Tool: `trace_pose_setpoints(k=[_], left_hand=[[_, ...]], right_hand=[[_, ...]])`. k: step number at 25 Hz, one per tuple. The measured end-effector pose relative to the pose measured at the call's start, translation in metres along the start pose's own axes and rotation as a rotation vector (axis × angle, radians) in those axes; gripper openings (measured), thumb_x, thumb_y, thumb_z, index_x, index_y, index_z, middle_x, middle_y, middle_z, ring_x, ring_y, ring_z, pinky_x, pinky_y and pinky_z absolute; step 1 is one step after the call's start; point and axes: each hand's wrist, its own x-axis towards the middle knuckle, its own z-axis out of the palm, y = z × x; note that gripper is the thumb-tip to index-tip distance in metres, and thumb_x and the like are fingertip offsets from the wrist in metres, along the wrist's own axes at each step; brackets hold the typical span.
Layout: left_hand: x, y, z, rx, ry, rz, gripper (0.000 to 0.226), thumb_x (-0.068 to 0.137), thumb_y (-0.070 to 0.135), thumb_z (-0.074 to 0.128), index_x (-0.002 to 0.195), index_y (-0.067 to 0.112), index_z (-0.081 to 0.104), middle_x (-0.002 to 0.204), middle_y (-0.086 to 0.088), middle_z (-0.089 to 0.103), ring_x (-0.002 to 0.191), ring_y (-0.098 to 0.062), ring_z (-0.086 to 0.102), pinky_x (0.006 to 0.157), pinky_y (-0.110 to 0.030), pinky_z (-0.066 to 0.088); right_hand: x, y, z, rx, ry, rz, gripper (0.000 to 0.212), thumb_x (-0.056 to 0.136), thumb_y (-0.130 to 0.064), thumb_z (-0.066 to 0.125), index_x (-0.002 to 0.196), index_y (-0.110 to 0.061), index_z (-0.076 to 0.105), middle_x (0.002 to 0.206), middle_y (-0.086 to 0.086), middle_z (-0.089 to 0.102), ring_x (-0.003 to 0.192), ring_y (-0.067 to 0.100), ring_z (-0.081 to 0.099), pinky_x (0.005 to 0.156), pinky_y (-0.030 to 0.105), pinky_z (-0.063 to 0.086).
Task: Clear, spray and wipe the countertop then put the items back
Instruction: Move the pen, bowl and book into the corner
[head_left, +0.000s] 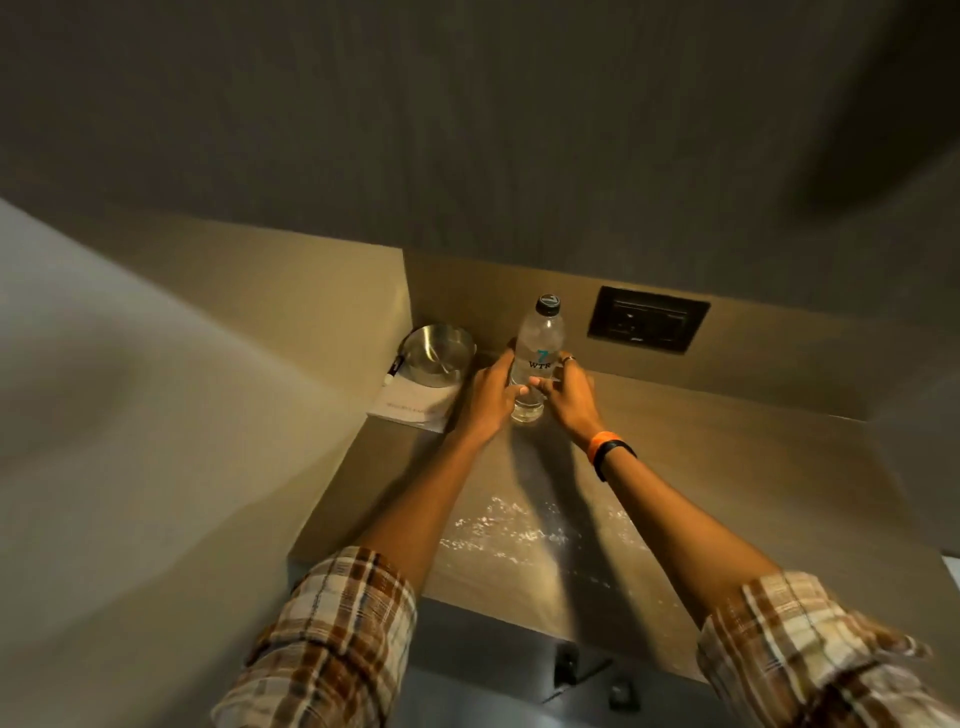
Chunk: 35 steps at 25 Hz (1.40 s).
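A person's two bare forearms in rolled plaid sleeves reach forward over a countertop (675, 467). The left hand (488, 400) and right hand (569, 397) both wrap the lower half of a clear water bottle (537, 358), which stands upright between them on the counter near the back wall, dark cap on. Just beyond and left of the left hand, a steel pot (436, 353) rests partly on a white paper (410, 408), with a pen (393, 370) at its far edge. A wall socket (648, 318) sits behind the right hand. Nearer than both hands, glistening streaks (509, 530) mark the counter, probably spray or water. A wet base or palms could let the bottle slip; a left elbow swing might knock the pot.
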Motion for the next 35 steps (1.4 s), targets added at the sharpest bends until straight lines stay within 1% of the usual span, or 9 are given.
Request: trace_pose_setpoints(k=[4,9,12,16,20,22,26,31,35], left_hand=[[0.018,-0.021,-0.026,-0.005,0.017,-0.002,0.052,0.096,-0.001,0.057,0.146,0.006,0.042,0.142,-0.019,0.053,0.133,-0.031,0.052,0.109,-0.045,0.047],[0.044,-0.032,-0.044,-0.049,0.004,0.027,0.05,0.099,-0.005,0.049,0.146,0.004,0.037,0.145,-0.013,0.045,0.139,-0.029,0.042,0.11,-0.025,0.044],[0.056,-0.034,-0.049,0.026,-0.02,0.033,0.065,0.096,-0.006,0.054,0.153,0.007,0.026,0.154,-0.018,0.038,0.144,-0.029,0.037,0.116,-0.038,0.037],[0.057,-0.034,-0.047,0.074,-0.022,-0.003,0.066,0.094,-0.009,0.053,0.153,0.004,0.026,0.154,-0.021,0.037,0.143,-0.035,0.038,0.114,-0.037,0.036],[0.021,-0.032,-0.023,0.074,0.229,-0.105,0.071,0.094,-0.003,0.053,0.156,0.015,0.025,0.158,-0.017,0.03,0.138,-0.036,0.043,0.111,-0.046,0.045],[-0.011,-0.022,0.006,0.211,0.254,-0.041,0.065,0.095,0.012,0.055,0.154,0.019,0.029,0.157,-0.011,0.034,0.137,-0.032,0.045,0.108,-0.045,0.045],[-0.063,0.014,0.09,0.516,-0.062,0.233,0.066,0.099,0.045,0.042,0.156,0.018,0.021,0.164,-0.009,0.025,0.152,-0.026,0.022,0.123,-0.045,0.026],[-0.102,0.096,0.215,0.525,-0.254,0.405,0.073,0.097,0.057,0.035,0.157,0.019,0.019,0.165,-0.008,0.021,0.155,-0.026,0.013,0.124,-0.045,0.019],[-0.138,0.157,0.317,0.647,-0.362,0.526,0.074,0.098,0.062,0.021,0.158,0.019,0.013,0.167,-0.009,0.015,0.156,-0.026,0.008,0.127,-0.049,0.013]], right_hand=[[0.025,-0.015,0.038,0.003,0.039,0.028,0.041,0.094,-0.002,0.065,0.132,0.0,0.049,0.134,0.02,0.061,0.125,0.033,0.06,0.105,0.045,0.052],[0.058,-0.023,0.063,-0.067,0.078,0.084,0.033,0.096,0.002,0.058,0.129,0.002,0.049,0.134,0.021,0.06,0.122,0.033,0.062,0.103,0.042,0.053],[0.072,-0.025,0.069,-0.078,0.091,0.088,0.03,0.098,0.001,0.057,0.127,0.004,0.051,0.133,0.023,0.061,0.123,0.035,0.061,0.103,0.045,0.053],[0.075,-0.026,0.066,-0.06,0.075,0.101,0.035,0.096,-0.008,0.063,0.128,0.005,0.054,0.134,0.023,0.062,0.126,0.037,0.059,0.105,0.05,0.05],[0.038,-0.009,0.046,-0.224,0.036,-0.015,0.054,0.095,-0.022,0.067,0.14,0.001,0.047,0.14,0.022,0.057,0.132,0.035,0.054,0.11,0.041,0.044],[0.006,0.014,0.019,-0.383,0.069,-0.096,0.053,0.097,-0.029,0.063,0.14,-0.002,0.048,0.149,0.02,0.045,0.141,0.034,0.043,0.117,0.038,0.034],[-0.071,0.079,-0.071,-0.701,0.185,-0.066,0.06,0.097,-0.045,0.055,0.145,-0.008,0.048,0.165,0.017,0.023,0.155,0.033,0.017,0.127,0.047,0.017],[-0.162,0.148,-0.211,-0.781,0.323,0.113,0.067,0.098,-0.053,0.047,0.149,-0.01,0.043,0.168,0.012,0.014,0.157,0.028,0.005,0.128,0.047,0.003],[-0.216,0.195,-0.305,-0.854,0.354,0.184,0.071,0.099,-0.058,0.041,0.149,-0.007,0.043,0.168,0.014,0.014,0.158,0.029,0.004,0.128,0.05,0.004]])
